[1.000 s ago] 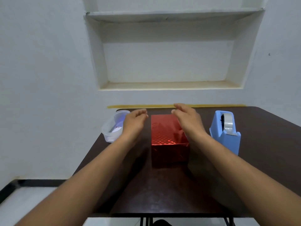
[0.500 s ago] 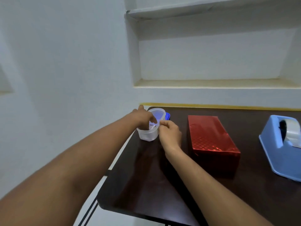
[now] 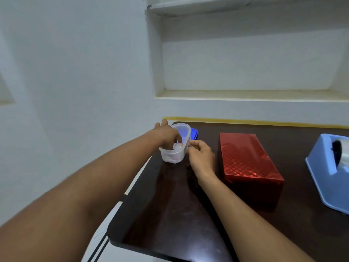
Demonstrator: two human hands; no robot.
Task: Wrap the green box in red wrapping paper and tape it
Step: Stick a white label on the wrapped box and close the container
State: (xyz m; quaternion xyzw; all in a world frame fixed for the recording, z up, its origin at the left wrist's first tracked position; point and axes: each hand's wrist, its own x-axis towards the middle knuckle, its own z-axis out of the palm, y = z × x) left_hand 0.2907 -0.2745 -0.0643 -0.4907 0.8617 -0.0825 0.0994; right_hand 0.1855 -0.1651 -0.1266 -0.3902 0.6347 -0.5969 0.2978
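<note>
1. Head view: left hand [image 3: 166, 137] reaches into the clear tub [image 3: 174, 148], fingers curled on something small and unclear inside.
2. Right hand [image 3: 201, 157] pinches the tub's rim.
3. Red-wrapped box [image 3: 247, 161] sits on the table [image 3: 170, 214], just beside the right hand.

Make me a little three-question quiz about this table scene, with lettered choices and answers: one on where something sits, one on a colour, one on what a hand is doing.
1. Where is the tape dispenser?
A. at the table's right edge
B. inside the tub
C. on top of the box

2. What colour is the wrapped box?
A. green
B. red
C. silver

3. What is the left hand doing?
A. lying flat on the table
B. pressing on the box
C. reaching into the clear tub

Answers:
1 A: it sits far right, beyond the box.
2 B: shiny red paper covers it.
3 C: its fingers dip into the tub, while the right hand is at its rim.
</note>
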